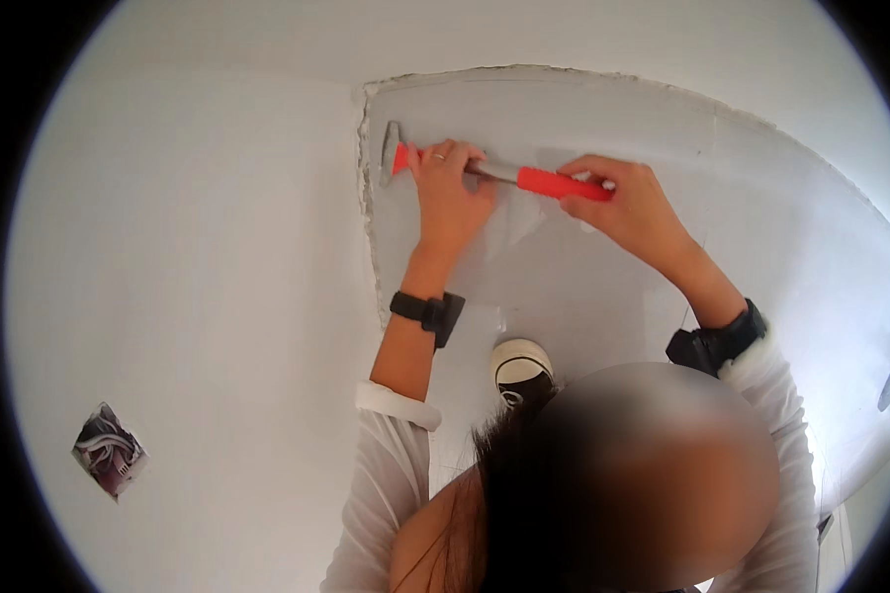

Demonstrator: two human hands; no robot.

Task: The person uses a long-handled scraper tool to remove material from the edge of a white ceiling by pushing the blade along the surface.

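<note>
The head view looks along a white wall with one pale grey rectangular panel (663,198) set into it, its left and upper edges rough and chipped. One tool shows: a hammer-like tool with a grey metal head, a steel shaft and red-orange plastic grips (494,173). It lies flat against the panel, close to the upper left corner, with its metal head next to the chipped left edge and its shaft running to the right.

Two hands are on it. The left hand (447,188) reaches up from a bare forearm, palm toward the panel, fingers folded over the shaft just behind the head; its grip is pressed together around the tool, and a ring shows on one finger. The right hand (628,203) comes in from the right with the wrist bent, fingers wrapped around the red-orange handle end, its grip likewise clamped on the tool. The two hands are near each other, with a short bare length of steel shaft between them.

Two black wrist bands (427,311) show, one on each forearm, and both white sleeves are pushed back from the wrists. Lower left in the white wall, well apart from the hands, is one small square opening with cables inside (109,450). One white shoe toe (520,368) shows below the panel.
</note>
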